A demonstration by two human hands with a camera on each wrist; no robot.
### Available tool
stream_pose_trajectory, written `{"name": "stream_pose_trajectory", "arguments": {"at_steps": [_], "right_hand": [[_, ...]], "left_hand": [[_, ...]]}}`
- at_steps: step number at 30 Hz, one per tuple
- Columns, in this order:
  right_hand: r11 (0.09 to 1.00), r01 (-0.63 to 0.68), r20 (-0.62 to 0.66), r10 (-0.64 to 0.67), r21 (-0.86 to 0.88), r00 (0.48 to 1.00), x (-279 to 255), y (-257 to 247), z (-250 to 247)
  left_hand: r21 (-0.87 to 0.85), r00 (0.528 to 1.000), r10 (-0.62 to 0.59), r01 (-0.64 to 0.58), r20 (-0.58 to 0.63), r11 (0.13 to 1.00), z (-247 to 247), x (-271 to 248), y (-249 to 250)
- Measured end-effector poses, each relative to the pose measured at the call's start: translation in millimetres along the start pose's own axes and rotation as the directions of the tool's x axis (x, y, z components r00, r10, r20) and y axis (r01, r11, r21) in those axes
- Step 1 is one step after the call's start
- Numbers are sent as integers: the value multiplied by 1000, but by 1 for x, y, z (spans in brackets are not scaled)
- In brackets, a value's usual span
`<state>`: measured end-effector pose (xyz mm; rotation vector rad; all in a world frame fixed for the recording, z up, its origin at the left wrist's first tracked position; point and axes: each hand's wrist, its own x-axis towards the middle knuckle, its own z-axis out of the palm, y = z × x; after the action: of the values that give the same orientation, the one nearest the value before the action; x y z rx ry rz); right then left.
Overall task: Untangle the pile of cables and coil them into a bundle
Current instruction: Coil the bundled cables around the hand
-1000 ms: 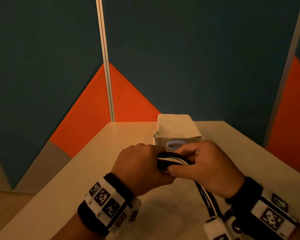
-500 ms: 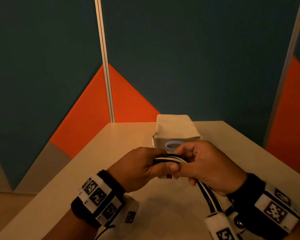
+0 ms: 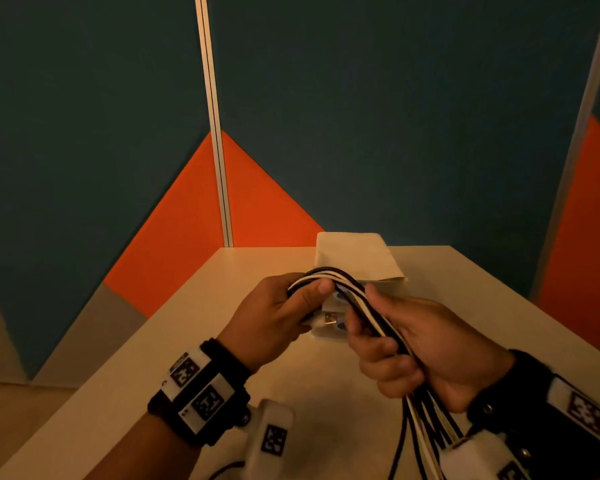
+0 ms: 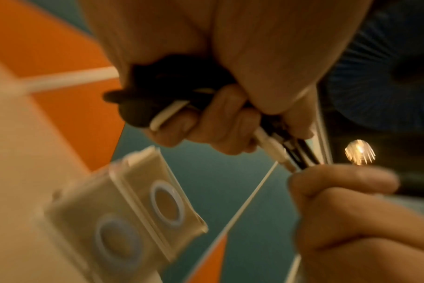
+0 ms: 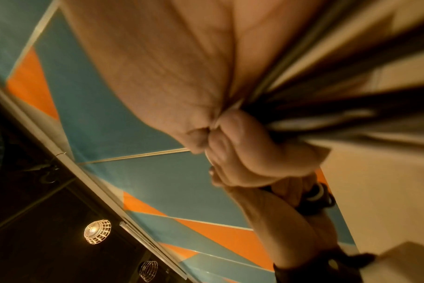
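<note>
A bundle of black and white cables (image 3: pixel 357 301) is held above the table between both hands. My left hand (image 3: pixel 291 310) pinches the looped far end under its thumb, and a metal USB plug (image 3: pixel 330 319) pokes out below that thumb. My right hand (image 3: pixel 395 344) has its fingers curled round the strands lower down, which run from it down toward the wrist (image 3: pixel 426 427). In the left wrist view the fingers (image 4: pixel 213 118) clamp black and white cable ends (image 4: pixel 278 145). The blurred right wrist view shows the fist (image 5: pixel 242 145) closed round the strands (image 5: pixel 327 103).
A white box (image 3: pixel 355 258) with blue rings on its front (image 4: pixel 167 204) stands on the cream table (image 3: pixel 194 341) just behind the hands. Teal and orange partition walls (image 3: pixel 395 116) enclose the table at the back and both sides.
The hands, pressed together before, have drawn apart. My right hand has slid down the cables toward me, stretching the bundle out from my left hand's grip.
</note>
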<state>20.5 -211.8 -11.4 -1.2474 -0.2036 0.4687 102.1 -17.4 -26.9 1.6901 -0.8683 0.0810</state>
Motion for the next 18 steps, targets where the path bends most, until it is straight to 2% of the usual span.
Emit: {"name": "stream_pose_trajectory", "arguments": {"at_steps": [2,5,9,18], "right_hand": [[998,-16,70,11,65,997,3,3,1],[994,-54,119,43,91,992,5,5,1],[998,-29,56,26,61,998,5,3,0],[1000,19,-62,-19,3,998,11,11,9]], "left_hand": [[-161,999,-53,51,-10,986,5,0,-5],[-307,995,-95,96,18,947,9,0,-9],[-409,990,-131,140,49,902,11,2,-7],[-493,973,-232,200,-4,847,16,-1,-1]]}}
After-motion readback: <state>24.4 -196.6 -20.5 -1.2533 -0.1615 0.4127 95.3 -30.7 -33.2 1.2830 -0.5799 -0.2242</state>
